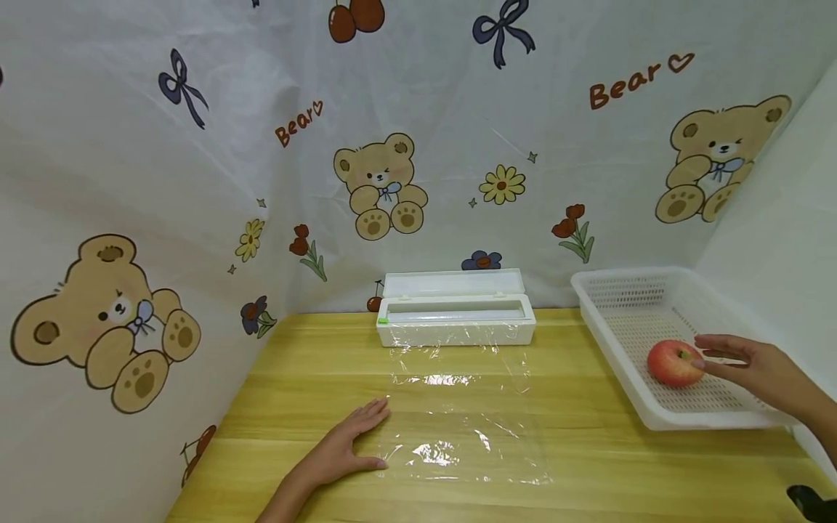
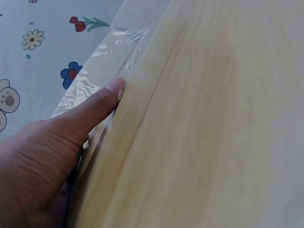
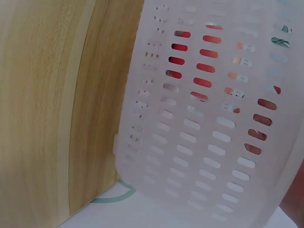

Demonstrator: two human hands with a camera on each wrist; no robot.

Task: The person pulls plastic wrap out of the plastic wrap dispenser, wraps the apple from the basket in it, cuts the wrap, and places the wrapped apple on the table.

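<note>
In the head view a sheet of clear cling film [image 1: 458, 428] lies on the table, drawn out from a white dispenser box [image 1: 455, 335] with its lid up. My left hand [image 1: 340, 447] rests at the film's left edge, fingers extended. The left wrist view has the thumb [image 2: 102, 102] on the film's edge. At the right, my right hand [image 1: 758, 367] reaches into a white plastic basket [image 1: 719, 420], its thumb at the red apple [image 1: 668, 363] and its fingers over the apple's right side. Through the basket's slots in the right wrist view, red patches of the apple [image 3: 205, 67] appear.
The wooden table [image 1: 562, 407] meets a patterned cloth [image 1: 445, 109] behind and at the left. A white wall [image 1: 785, 240] stands right of the basket. Part of a black object [image 1: 811, 503] shows at the lower right corner.
</note>
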